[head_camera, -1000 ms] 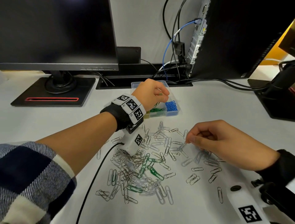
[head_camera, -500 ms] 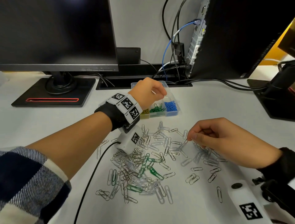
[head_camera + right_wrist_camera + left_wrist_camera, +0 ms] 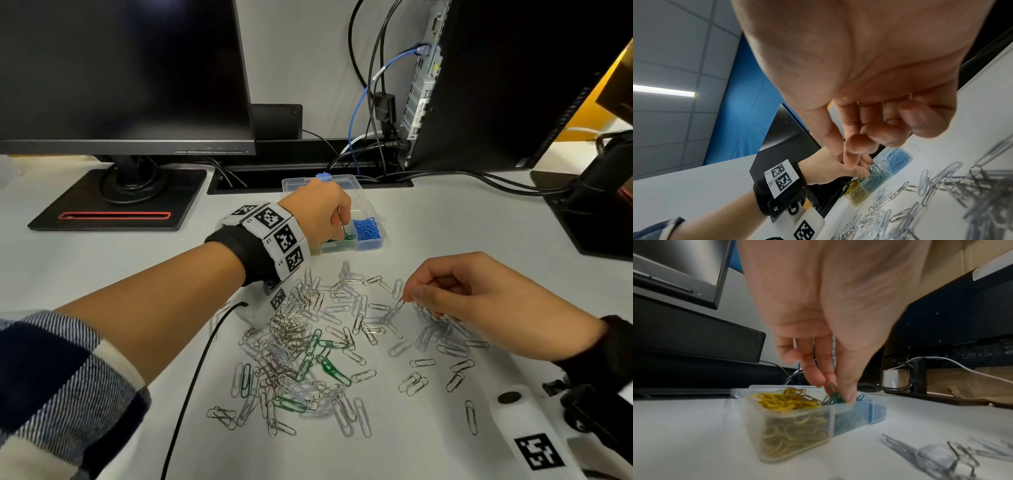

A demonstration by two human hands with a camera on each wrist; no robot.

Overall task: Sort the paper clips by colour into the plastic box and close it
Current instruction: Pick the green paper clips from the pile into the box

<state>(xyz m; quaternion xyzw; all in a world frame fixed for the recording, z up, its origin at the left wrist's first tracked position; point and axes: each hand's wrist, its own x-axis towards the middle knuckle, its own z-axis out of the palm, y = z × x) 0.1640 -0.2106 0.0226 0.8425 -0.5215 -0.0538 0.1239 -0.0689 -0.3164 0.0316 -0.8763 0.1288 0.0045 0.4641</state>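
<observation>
The left hand (image 3: 317, 212) pinches a green paper clip (image 3: 832, 388) above the clear box's (image 3: 371, 242) middle compartment; the right hand (image 3: 479, 294) pinches a silver clip (image 3: 394, 310) off the pile.

The left hand (image 3: 317, 214) has dipped lower into the plastic box (image 3: 371, 244).

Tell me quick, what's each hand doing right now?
Left hand: pinching a green clip over the box.
Right hand: pinching a silver clip from the pile.

White desk (image 3: 445, 219), scattered paper clips (image 3: 342, 329), plastic box (image 3: 371, 241), monitor stand (image 3: 116, 202)
</observation>
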